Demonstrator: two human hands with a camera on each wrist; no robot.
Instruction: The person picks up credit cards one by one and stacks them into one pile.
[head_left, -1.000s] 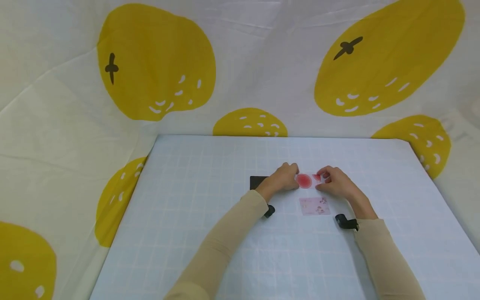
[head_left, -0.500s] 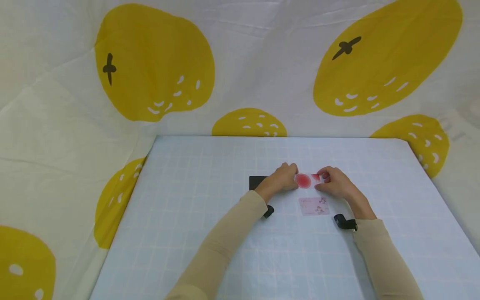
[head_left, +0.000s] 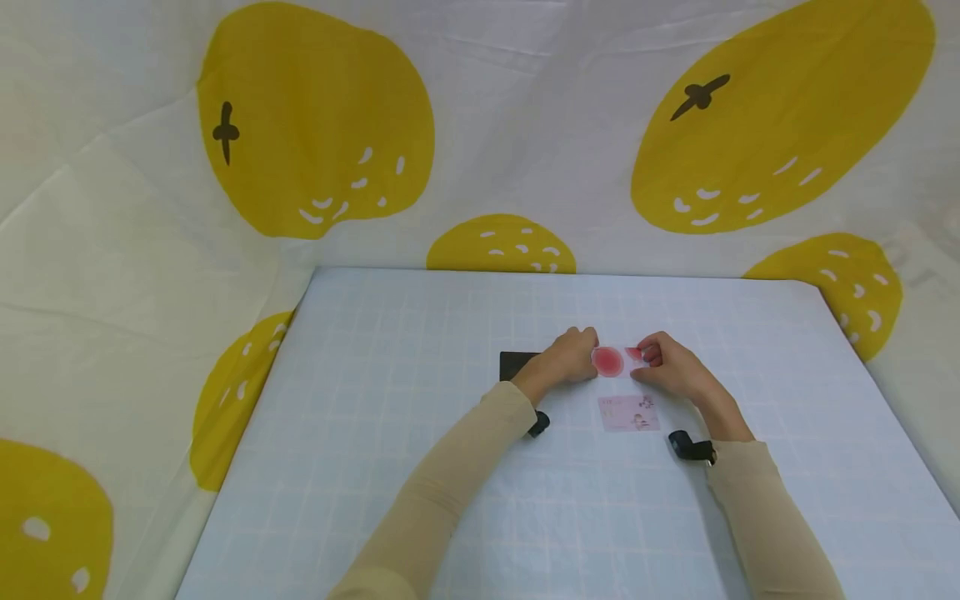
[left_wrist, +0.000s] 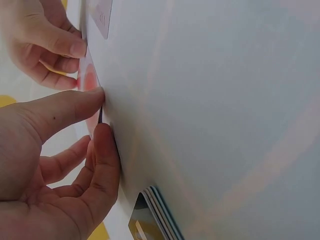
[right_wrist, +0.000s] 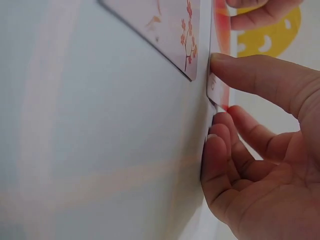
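Note:
A white card with a red circle (head_left: pixel 608 362) lies low over the table between both hands. My left hand (head_left: pixel 564 357) holds its left end, thumb at the near edge, as the left wrist view shows. At the other end, my right hand (head_left: pixel 672 367) has its thumb (right_wrist: pixel 235 70) on the near edge and a fingertip by the far corner. Closer to me, a pale pink card with small printed blossoms (head_left: pixel 628 413) lies flat. Beside my left wrist sits a dark-topped stack of cards (head_left: pixel 516 364), partly hidden by that hand; its layered edges (left_wrist: pixel 162 215) show in the left wrist view.
A pale checked cloth covers the table (head_left: pixel 360 433). Behind it and along the sides hangs a white sheet (head_left: pixel 517 108) with large yellow fruit prints. Black wrist cameras (head_left: pixel 690 446) sit on both arms, close over the cloth.

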